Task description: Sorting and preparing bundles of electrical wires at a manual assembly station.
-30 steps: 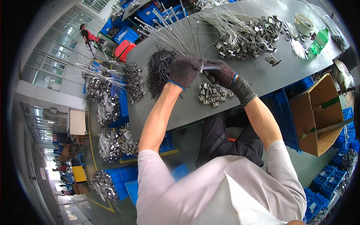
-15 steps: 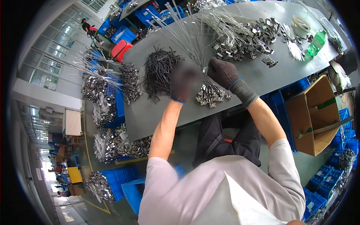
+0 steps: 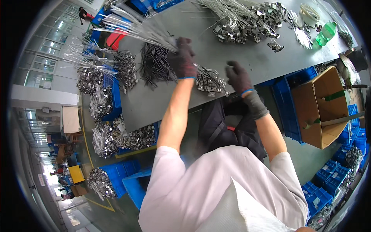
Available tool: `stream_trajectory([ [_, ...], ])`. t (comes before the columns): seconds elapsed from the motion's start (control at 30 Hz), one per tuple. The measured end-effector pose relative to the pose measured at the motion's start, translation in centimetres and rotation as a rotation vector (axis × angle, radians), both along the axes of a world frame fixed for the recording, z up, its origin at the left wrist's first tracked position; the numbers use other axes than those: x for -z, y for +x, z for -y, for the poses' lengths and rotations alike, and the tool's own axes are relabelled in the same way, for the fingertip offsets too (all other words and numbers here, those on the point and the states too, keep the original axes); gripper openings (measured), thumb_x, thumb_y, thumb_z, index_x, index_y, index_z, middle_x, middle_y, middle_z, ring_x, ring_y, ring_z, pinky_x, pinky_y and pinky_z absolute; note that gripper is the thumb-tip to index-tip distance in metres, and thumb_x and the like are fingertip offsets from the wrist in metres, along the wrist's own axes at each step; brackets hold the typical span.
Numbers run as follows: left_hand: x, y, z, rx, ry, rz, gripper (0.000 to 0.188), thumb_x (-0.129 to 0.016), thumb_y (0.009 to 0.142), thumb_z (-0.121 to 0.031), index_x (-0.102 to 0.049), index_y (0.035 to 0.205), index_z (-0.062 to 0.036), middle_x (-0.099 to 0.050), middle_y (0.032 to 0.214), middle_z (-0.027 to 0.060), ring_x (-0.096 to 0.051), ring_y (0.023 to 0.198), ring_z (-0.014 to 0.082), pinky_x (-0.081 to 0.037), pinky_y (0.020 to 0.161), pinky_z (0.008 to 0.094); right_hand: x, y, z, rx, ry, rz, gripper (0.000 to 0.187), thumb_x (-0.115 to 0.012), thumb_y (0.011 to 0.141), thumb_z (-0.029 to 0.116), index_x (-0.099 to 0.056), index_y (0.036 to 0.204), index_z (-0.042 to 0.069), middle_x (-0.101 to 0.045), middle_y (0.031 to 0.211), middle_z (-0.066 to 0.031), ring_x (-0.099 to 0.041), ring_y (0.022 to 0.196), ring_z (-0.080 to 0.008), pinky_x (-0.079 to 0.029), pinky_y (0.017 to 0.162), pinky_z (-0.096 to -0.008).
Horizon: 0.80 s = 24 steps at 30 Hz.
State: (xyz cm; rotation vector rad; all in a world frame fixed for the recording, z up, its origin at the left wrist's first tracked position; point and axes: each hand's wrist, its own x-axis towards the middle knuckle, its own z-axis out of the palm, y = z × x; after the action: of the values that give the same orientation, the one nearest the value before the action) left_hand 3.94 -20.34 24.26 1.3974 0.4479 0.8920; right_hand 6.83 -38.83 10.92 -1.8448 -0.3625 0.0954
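Observation:
My left hand (image 3: 182,60), in a dark work glove, is closed round the middle of a bundle of thin silvery wires (image 3: 139,33). The wires fan out to the far left, over a pile of short black strips (image 3: 154,65). On the other side of the fist, the bundle's small metal end pieces (image 3: 211,82) show near the table's front edge. My right hand (image 3: 239,77), gloved too, is raised just right of these end pieces, apart from them. Its fingers are spread, with nothing seen in them.
On the grey table (image 3: 216,50) lies a large heap of similar wires with metal ends (image 3: 247,25). A green bottle (image 3: 326,34) and a roll of tape (image 3: 310,15) are at the far right. An open cardboard box (image 3: 324,104) stands right; filled blue crates (image 3: 112,104) stand left.
My left hand has swung the bundle so its wires lean to the left rather than away from me. My right hand has come off the bundle and drawn back toward me.

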Motion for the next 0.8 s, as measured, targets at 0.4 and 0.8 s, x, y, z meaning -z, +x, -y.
stream_trajectory([
  [0.4, -9.3, -15.6, -18.1, 1.011, -0.32, 0.444, 0.055, -0.049, 0.103, -0.051, -0.065, 0.121, -0.0015, -0.038, 0.054, -0.0077, -0.032, 0.042, 0.0054, -0.026, 0.044, 0.0237, 10.4, -2.1, 6.6, 0.092, 0.045, -0.267, 0.03, -0.062, 0.094, 0.022, -0.069, 0.113, 0.0, -0.071, 0.091, -0.0104, -0.066, 0.084, -0.0159, -0.053, 0.076, -0.0303],
  [0.8, -16.1, -27.9, -25.0, 0.419, -0.295, 0.337, 0.057, -0.057, 0.098, -0.055, -0.062, 0.107, 0.0014, -0.047, 0.066, -0.0038, -0.031, 0.045, 0.0053, -0.024, 0.046, 0.0246, 12.0, 1.3, -5.4, -0.062, -0.372, 0.226, 0.028, -0.053, 0.1, 0.029, -0.065, 0.119, 0.013, -0.07, 0.11, -0.0159, -0.067, 0.102, -0.0392, -0.054, 0.083, -0.0448],
])
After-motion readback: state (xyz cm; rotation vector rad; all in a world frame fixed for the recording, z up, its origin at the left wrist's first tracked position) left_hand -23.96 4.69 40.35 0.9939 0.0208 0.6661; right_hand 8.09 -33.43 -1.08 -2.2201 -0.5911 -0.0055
